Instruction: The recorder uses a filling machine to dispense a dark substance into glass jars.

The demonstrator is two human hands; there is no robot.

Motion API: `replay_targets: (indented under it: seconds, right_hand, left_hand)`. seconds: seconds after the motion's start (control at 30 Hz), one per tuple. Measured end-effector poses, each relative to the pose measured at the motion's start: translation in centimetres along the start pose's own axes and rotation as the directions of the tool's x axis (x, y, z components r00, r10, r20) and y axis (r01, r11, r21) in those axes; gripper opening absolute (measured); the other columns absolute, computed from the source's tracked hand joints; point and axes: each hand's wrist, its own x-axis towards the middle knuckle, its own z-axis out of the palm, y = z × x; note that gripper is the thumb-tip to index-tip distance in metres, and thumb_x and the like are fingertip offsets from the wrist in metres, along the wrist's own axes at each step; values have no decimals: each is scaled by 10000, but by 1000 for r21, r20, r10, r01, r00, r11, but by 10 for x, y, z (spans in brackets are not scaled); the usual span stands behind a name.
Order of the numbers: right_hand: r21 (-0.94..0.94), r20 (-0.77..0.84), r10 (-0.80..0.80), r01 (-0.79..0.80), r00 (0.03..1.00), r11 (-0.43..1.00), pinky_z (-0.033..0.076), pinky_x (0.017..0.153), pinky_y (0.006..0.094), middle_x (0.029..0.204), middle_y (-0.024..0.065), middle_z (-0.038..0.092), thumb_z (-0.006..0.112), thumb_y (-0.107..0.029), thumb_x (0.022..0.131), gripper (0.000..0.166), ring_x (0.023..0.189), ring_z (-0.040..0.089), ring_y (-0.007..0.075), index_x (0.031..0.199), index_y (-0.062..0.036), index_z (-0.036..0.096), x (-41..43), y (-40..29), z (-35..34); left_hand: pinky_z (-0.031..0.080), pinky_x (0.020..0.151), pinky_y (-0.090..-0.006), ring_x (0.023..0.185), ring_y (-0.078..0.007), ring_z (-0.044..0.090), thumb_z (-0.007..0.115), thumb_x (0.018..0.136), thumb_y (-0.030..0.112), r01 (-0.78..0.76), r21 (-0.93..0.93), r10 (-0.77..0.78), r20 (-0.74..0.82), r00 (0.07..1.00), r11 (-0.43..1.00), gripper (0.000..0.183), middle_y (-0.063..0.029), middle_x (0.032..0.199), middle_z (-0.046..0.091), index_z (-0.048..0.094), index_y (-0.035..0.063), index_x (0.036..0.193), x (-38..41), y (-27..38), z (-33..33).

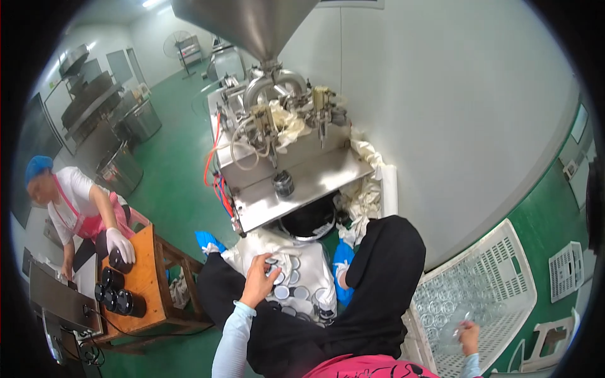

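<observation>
My left hand (259,282) is held over a white plastic bag (309,257) between my knees, thumb and fingers apart. Several round lids (281,292) lie in the bag, close below the fingers. At the right, my right hand (469,336) reaches into a white plastic crate (523,295), its fingers curled on a blurred clear thing that looks like a glass jar (449,333). Rows of clear glass jars (437,302) stand in that crate. Before me, a dark-filled jar (283,183) rests on the steel shelf (321,177) of a filling machine, under a nozzle (273,156).
A steel hopper (255,23) tops the machine. Below its shelf is a black tub (309,219). At left, a co-worker's gloved hand (119,245) touches a dark jar (121,261) on a wooden table (142,260). A white stool (550,342) stands right of the crate.
</observation>
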Motion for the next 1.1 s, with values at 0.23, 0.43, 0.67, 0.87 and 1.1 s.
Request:
replay_targets:
  seconds: [0.23,0.43,0.67,0.87,1.1]
  right_hand:
    - [-28,131,-485,493,864,870,484,530,261,678,44,597,644,-13,562,220,577,575,126,780,-9,615,-22,-247,-60]
    - [21,691,-703,967,169,254,447,578,285,727,27,524,592,-20,681,189,665,508,127,870,-27,594,50,-436,94]
    - [-168,865,-482,986,139,-16,481,722,378,828,156,638,616,-29,604,285,805,613,292,885,-52,654,146,-465,302]
    - [-263,802,-539,962,259,70,474,774,388,890,163,638,632,-36,630,230,890,597,316,855,-76,661,181,-448,396]
    - [-214,760,-615,974,209,66,442,836,390,1017,184,580,600,29,620,286,984,539,354,886,-71,635,202,-458,443]
  left_hand:
    - [466,710,-345,833,-267,586,655,763,137,10,-151,-14,-27,1000,988,417,-158,1003,517,492,-9,1118,1,-4,-2]
    - [447,828,-334,967,-272,562,644,752,47,-9,-204,-10,-94,996,979,401,-147,1071,525,490,5,1120,-32,47,-52]
    - [390,911,-351,1077,-292,496,622,694,-24,-168,138,194,-199,961,976,409,-158,1148,508,514,-11,1087,-78,136,-111]
    - [377,921,-360,1073,-310,496,638,694,-3,68,135,-35,-235,971,988,397,-156,1151,509,523,1,1074,-86,112,-112]
    - [409,863,-366,1001,-339,512,629,740,33,160,112,-137,-189,972,981,335,-168,1099,516,517,-10,1053,-35,23,-91]
